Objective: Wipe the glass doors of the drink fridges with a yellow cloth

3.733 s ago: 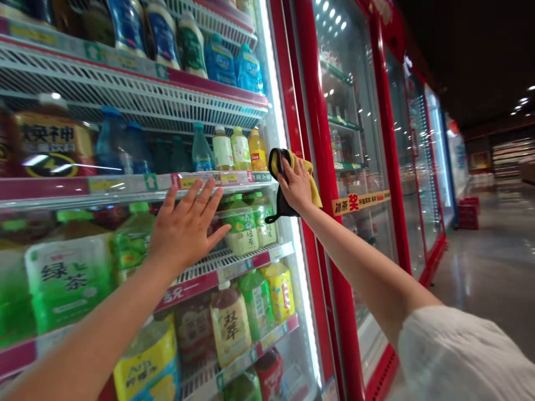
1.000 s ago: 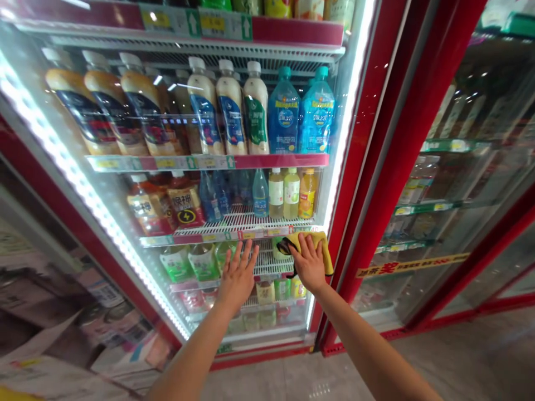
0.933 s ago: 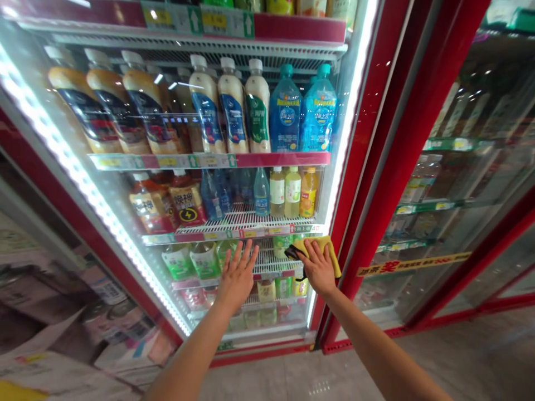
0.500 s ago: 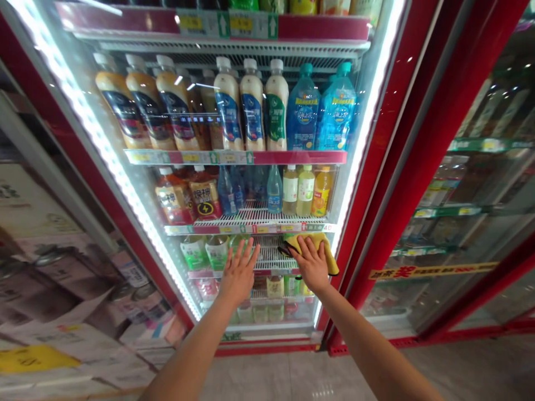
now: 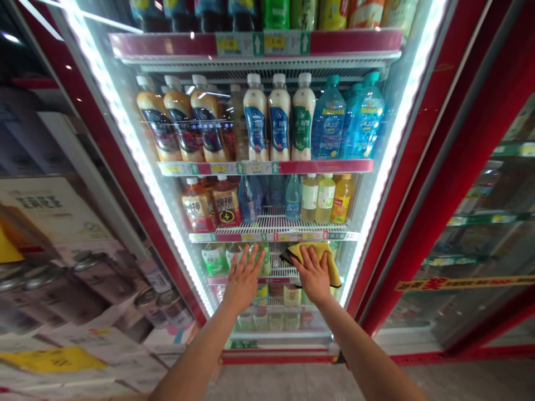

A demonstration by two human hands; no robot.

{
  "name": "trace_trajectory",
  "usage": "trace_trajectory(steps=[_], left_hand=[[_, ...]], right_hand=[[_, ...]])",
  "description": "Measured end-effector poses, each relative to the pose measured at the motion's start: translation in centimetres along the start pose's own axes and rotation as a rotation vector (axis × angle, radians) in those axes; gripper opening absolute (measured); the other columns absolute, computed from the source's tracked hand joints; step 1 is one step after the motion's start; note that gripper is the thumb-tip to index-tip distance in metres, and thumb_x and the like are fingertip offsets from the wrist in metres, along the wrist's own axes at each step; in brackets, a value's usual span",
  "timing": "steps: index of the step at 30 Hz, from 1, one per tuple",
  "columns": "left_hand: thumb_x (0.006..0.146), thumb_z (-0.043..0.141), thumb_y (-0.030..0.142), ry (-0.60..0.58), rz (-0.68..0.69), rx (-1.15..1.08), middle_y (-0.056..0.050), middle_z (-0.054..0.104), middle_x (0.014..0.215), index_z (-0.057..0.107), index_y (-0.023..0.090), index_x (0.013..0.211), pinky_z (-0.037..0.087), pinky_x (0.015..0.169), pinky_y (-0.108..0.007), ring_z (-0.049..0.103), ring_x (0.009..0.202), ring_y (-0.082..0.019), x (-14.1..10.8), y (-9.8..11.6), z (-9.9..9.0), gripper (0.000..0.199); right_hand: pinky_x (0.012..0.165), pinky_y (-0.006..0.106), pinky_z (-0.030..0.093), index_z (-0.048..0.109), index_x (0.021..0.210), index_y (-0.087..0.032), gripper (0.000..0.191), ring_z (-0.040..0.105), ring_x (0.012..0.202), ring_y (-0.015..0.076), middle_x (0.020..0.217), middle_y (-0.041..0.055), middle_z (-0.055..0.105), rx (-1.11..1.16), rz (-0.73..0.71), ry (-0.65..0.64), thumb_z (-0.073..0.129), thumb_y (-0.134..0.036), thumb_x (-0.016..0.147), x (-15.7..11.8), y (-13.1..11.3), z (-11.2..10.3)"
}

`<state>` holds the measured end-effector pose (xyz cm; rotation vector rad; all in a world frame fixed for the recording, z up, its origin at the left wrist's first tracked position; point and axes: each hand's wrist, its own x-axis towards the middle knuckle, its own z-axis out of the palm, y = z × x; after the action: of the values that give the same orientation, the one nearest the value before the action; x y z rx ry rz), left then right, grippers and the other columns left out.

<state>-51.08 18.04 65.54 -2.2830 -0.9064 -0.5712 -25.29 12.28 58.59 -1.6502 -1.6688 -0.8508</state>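
A glass-fronted drinks cooler stands before me, with bottles on lit shelves behind its glass door (image 5: pixel 271 197). My left hand (image 5: pixel 242 281) lies with fingers spread against the glass, in front of the green-labelled bottles (image 5: pixel 215 260), and holds nothing. Under my right hand (image 5: pixel 314 278) is a yellow cleaning cloth (image 5: pixel 332 266) with a dark edge. Its fingers are spread over the cloth and press it to the pane, just below a white price strip (image 5: pixel 273 237). Part of the cloth is hidden under the palm.
Bright light strips (image 5: pixel 387 150) run down both sides inside the red door frame (image 5: pixel 422 161). Stacked boxes and cans (image 5: pixel 104 275) stand close on the left. Another red-framed cooler (image 5: pixel 472 245) is at the right. Grey floor (image 5: pixel 301 381) shows below.
My view has shifted, so the cooler appears farther right and slightly lower. Against the glass, both hands have moved a little left, the cloth going along under the right one.
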Motion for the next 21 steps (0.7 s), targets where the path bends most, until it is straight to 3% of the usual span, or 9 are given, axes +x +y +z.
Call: trace_trajectory(steps=[2, 5, 8, 11, 13, 16, 18, 21], left_hand=[[0.088, 0.058, 0.027, 0.001, 0.018, 0.004, -0.005, 0.016, 0.171, 0.023, 0.024, 0.163, 0.003, 0.130, -0.051, 0.008, 0.159, -0.029, -0.5, -0.8, 0.0, 0.083], [0.088, 0.057, 0.028, 0.023, 0.022, 0.001, -0.006, 0.017, 0.171, 0.023, 0.022, 0.163, 0.004, 0.130, -0.051, 0.007, 0.159, -0.029, -1.1, -2.3, -0.1, 0.082], [0.088, 0.057, 0.026, 0.057, 0.021, -0.014, -0.006, 0.017, 0.171, 0.020, 0.023, 0.163, 0.007, 0.130, -0.052, 0.008, 0.159, -0.029, -1.2, -3.5, -0.2, 0.083], [0.087, 0.057, 0.024, 0.067, 0.038, -0.029, -0.005, 0.017, 0.171, 0.019, 0.024, 0.163, 0.007, 0.130, -0.052, 0.009, 0.159, -0.029, -1.1, -4.0, -0.1, 0.085], [0.087, 0.057, 0.023, 0.071, 0.049, -0.034, -0.005, 0.017, 0.171, 0.018, 0.024, 0.163, 0.006, 0.130, -0.051, 0.009, 0.159, -0.029, -1.3, -4.1, 0.1, 0.086], [0.087, 0.059, 0.025, 0.067, 0.062, -0.037, -0.005, 0.017, 0.171, 0.017, 0.024, 0.164, 0.004, 0.131, -0.050, 0.009, 0.159, -0.028, -2.1, -4.8, 0.4, 0.087], [0.086, 0.061, 0.026, 0.059, 0.051, -0.042, -0.006, 0.017, 0.171, 0.017, 0.024, 0.164, 0.004, 0.131, -0.049, 0.008, 0.159, -0.028, -2.8, -5.7, 0.5, 0.089], [0.086, 0.062, 0.029, 0.042, 0.012, -0.051, -0.008, 0.015, 0.172, 0.017, 0.023, 0.164, 0.005, 0.130, -0.051, 0.008, 0.159, -0.030, -3.6, -7.3, 0.4, 0.090]], right_hand=[[0.126, 0.058, 0.009, 0.064, 0.135, -0.039, 0.044, 0.045, 0.144, 0.0263, 0.153, 0.0028, 0.056, 0.017, -0.080, -0.007, 0.060, -0.020, 0.094, -1.3, 1.0, -0.1], [0.125, 0.059, 0.012, 0.066, 0.133, -0.035, 0.043, 0.040, 0.148, 0.0290, 0.157, 0.0052, 0.051, -0.019, 0.034, 0.019, 0.059, -0.020, 0.094, -0.3, 1.8, -1.1], [0.121, 0.066, 0.015, 0.061, 0.141, -0.030, 0.047, 0.027, 0.154, 0.0372, 0.164, 0.0124, 0.038, -0.055, 0.222, 0.045, 0.058, -0.023, 0.094, 3.2, -1.0, -1.1], [0.120, 0.069, 0.012, 0.057, 0.144, -0.032, 0.052, 0.026, 0.154, 0.0388, 0.165, 0.0125, 0.036, -0.031, 0.215, 0.012, 0.059, -0.024, 0.093, 4.6, -5.1, 0.6], [0.122, 0.067, 0.008, 0.059, 0.142, -0.036, 0.051, 0.033, 0.151, 0.0348, 0.162, 0.0091, 0.043, -0.004, 0.114, -0.017, 0.060, -0.023, 0.093, 2.9, -6.6, 2.0], [0.126, 0.059, 0.004, 0.063, 0.136, -0.038, 0.046, 0.041, 0.147, 0.0275, 0.155, 0.0041, 0.053, 0.026, -0.012, -0.036, 0.060, -0.022, 0.093, -1.2, -5.9, 3.1], [0.126, 0.058, 0.008, 0.066, 0.133, -0.035, 0.042, 0.039, 0.148, 0.0275, 0.156, 0.0047, 0.052, 0.019, 0.041, -0.027, 0.060, -0.023, 0.094, -2.8, -4.8, 3.0], [0.123, 0.063, 0.017, 0.062, 0.138, -0.029, 0.044, 0.025, 0.155, 0.0333, 0.164, 0.0108, 0.039, -0.018, 0.231, 0.005, 0.055, -0.024, 0.096, -1.2, -5.3, 2.5]])
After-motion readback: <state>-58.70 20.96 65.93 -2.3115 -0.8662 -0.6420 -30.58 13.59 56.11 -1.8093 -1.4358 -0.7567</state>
